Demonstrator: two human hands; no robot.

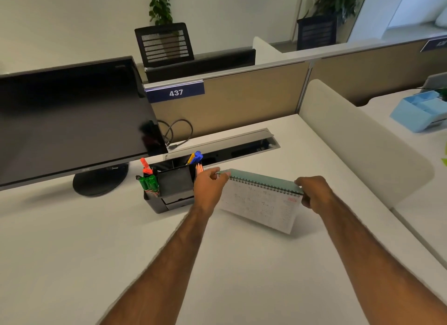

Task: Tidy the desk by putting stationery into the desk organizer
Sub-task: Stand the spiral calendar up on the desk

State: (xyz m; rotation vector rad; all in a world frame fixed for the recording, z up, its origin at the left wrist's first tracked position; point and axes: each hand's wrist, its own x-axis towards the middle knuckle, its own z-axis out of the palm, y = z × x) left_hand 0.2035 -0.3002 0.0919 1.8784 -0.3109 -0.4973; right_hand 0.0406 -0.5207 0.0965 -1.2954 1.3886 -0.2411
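Note:
A spiral-bound desk calendar (260, 203) with a green back stands on the white desk (96, 240), just right of the black desk organizer (173, 189). My left hand (209, 186) pinches the calendar's top left corner at the spiral. My right hand (314, 194) grips its top right corner. The organizer holds green markers (148, 183), an orange highlighter (146, 166), blue and yellow pens (196, 156) and several pencils (198, 168). Its middle compartment looks empty.
A black monitor (72, 121) on a round stand (99, 182) fills the left. A cable tray slot (225, 148) runs behind the organizer. A white divider (358, 140) bounds the desk on the right. Beyond it sits a light blue tray (416, 111).

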